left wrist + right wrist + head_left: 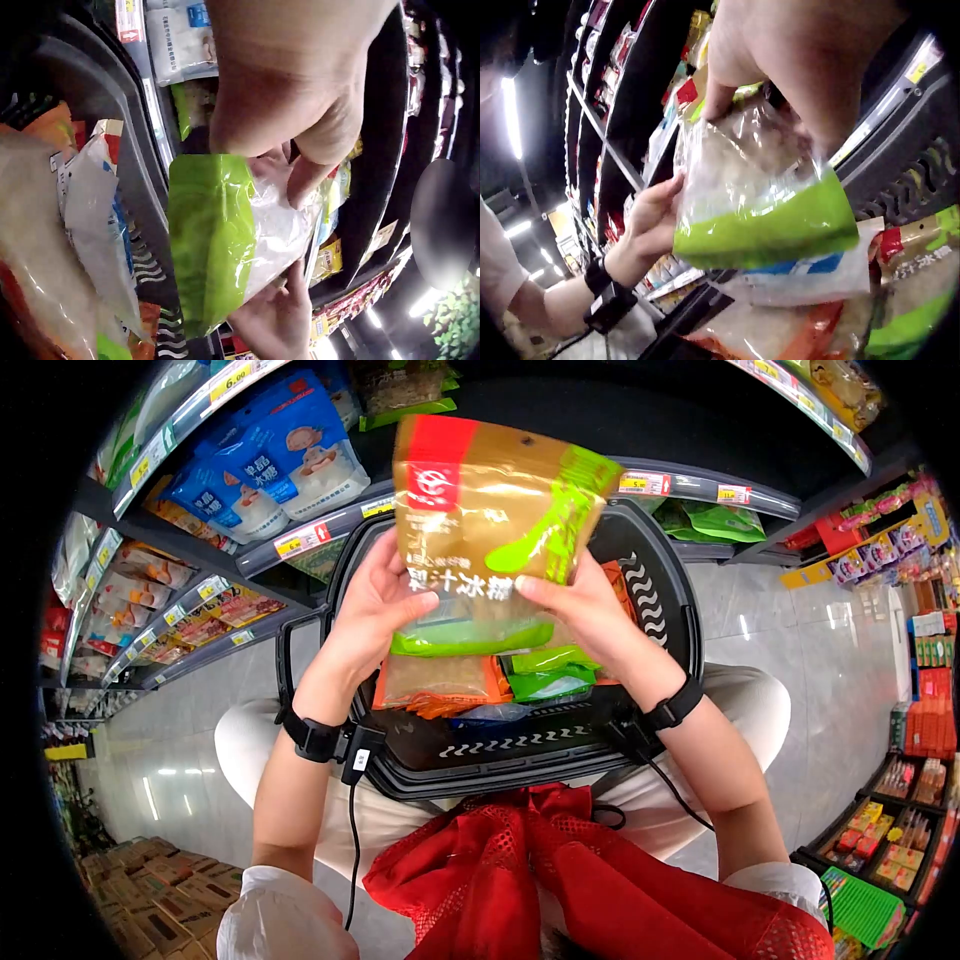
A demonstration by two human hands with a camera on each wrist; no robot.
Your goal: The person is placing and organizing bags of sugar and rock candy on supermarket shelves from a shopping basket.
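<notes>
Both hands grip a gold and green bag of rock sugar (490,510) by its sides, above a black shopping basket (520,772). My left hand (375,605) has its thumb across the front near the lower left. On the opposite side, the thumb of my right hand (585,610) presses the front, its other fingers behind. The lower part of the bag is clear, with a green bottom band (210,240), and pale contents show in the right wrist view (757,150). Inside the basket lie an orange-edged bag (440,682), a green-edged bag (550,672) and a white-and-blue bag (802,277).
Shelves with price tags curve around the front; blue-and-white bags (300,450) stand on the left one. A rack of small packets (880,550) is on the right. Cardboard boxes (160,900) are at lower left, and the basket sits between the person's knees (745,710).
</notes>
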